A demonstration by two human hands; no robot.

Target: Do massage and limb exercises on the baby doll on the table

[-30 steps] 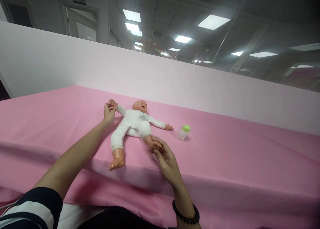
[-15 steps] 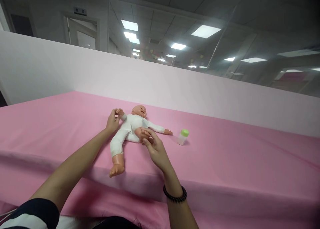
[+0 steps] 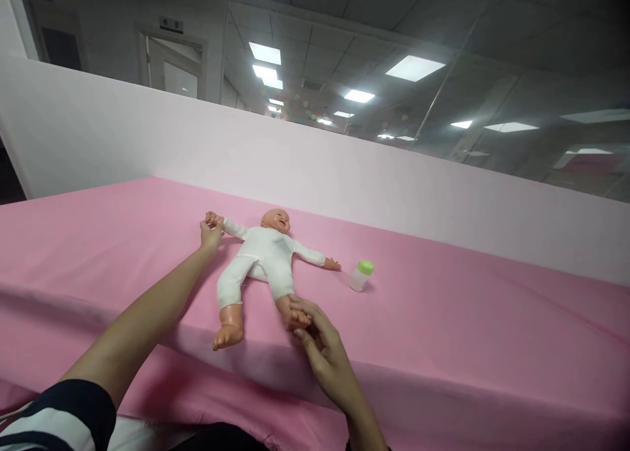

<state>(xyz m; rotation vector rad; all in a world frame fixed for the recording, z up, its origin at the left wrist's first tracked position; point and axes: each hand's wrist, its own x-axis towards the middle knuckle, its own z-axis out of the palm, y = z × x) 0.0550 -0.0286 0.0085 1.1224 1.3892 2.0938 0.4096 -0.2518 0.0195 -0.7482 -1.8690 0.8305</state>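
A baby doll (image 3: 268, 251) in a white cloth suit lies on its back on the pink sheet, its head toward the wall. At the left of the doll, my left hand (image 3: 211, 234) is closed around the doll's hand, with that arm stretched outward. My right hand (image 3: 322, 343) grips the doll's foot near the table's front edge, thumb on one side and fingers over the other. The doll's other leg lies straight and free. A small bottle (image 3: 361, 276) with a green cap stands close to the doll's free hand.
Pink cloth (image 3: 467, 320) covers the table and hangs over its front edge. A low white wall (image 3: 315, 169) runs along the back, with glass (image 3: 492, 77) above it that shows ceiling lights. A door (image 3: 174, 67) is at the far left.
My left hand has drawn the doll's arm outward to the left. My right hand has brought the raised leg down toward the front edge, so it now lies extended.
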